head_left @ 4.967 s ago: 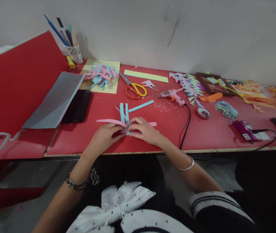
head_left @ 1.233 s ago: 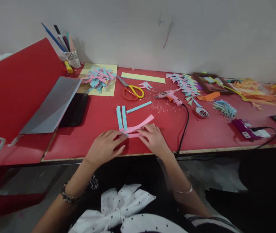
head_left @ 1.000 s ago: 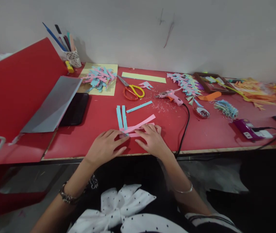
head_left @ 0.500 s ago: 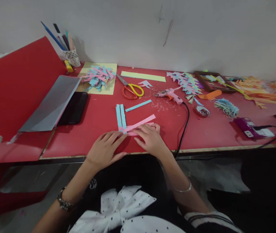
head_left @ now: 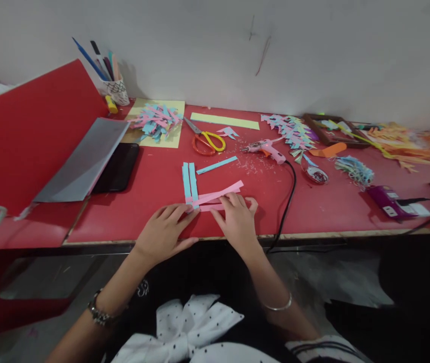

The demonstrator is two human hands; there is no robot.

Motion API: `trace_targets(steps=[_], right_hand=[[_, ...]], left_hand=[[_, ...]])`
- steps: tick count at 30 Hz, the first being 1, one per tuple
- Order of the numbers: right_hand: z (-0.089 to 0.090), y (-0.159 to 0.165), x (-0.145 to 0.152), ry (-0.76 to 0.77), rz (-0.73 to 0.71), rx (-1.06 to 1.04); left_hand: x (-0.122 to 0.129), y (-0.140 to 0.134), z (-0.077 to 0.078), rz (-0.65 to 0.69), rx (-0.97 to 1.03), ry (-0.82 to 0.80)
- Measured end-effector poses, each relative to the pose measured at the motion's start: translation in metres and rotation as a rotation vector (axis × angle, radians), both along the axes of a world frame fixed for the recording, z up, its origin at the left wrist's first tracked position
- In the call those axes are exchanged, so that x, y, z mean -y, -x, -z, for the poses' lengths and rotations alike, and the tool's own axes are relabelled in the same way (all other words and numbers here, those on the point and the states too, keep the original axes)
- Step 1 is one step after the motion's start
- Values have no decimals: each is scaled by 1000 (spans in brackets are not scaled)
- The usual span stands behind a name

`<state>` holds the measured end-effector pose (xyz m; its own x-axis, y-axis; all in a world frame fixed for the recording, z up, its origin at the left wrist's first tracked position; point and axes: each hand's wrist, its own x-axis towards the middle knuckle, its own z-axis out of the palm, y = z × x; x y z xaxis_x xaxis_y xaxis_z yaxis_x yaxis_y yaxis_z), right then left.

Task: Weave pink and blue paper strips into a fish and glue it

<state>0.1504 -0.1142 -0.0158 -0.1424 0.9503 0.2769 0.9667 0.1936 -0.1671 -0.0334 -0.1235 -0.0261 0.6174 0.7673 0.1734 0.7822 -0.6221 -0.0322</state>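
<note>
Two upright light-blue paper strips [head_left: 190,180] meet several pink paper strips [head_left: 220,193] at a corner, where they cross over and under each other. My left hand [head_left: 165,229] rests with stretched fingers, its fingertips pressing that crossed corner and its thumb apart. Over the right part of the pink strips lies my right hand [head_left: 236,217], thumb and forefinger spread on either side of a gap between strips. Its fingers cover part of the lower pink strip. A loose blue strip [head_left: 217,165] lies just beyond.
Scissors [head_left: 207,141] and a pink glue gun [head_left: 265,149] with a black cord lie behind the strips. A pile of cut paper pieces [head_left: 158,121] sits on yellow paper. A black phone [head_left: 118,169] and red board [head_left: 37,136] are left; a purple power box [head_left: 388,201] is right.
My right hand has drawn slightly towards me and its fingers have spread, uncovering more of the pink strips. My left hand keeps its place on the corner.
</note>
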Motion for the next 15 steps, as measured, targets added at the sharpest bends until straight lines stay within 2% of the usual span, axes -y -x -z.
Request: trace_targets(steps=[3, 10, 15], right_hand=[[-2, 7, -4, 8, 30, 40], [-11, 7, -19, 24, -41, 90], [-16, -6, -23, -23, -64, -56]], left_hand=[[0, 0, 0, 0, 19, 5], [0, -1, -2, 3, 56, -1], [1, -2, -2, -6, 62, -2]])
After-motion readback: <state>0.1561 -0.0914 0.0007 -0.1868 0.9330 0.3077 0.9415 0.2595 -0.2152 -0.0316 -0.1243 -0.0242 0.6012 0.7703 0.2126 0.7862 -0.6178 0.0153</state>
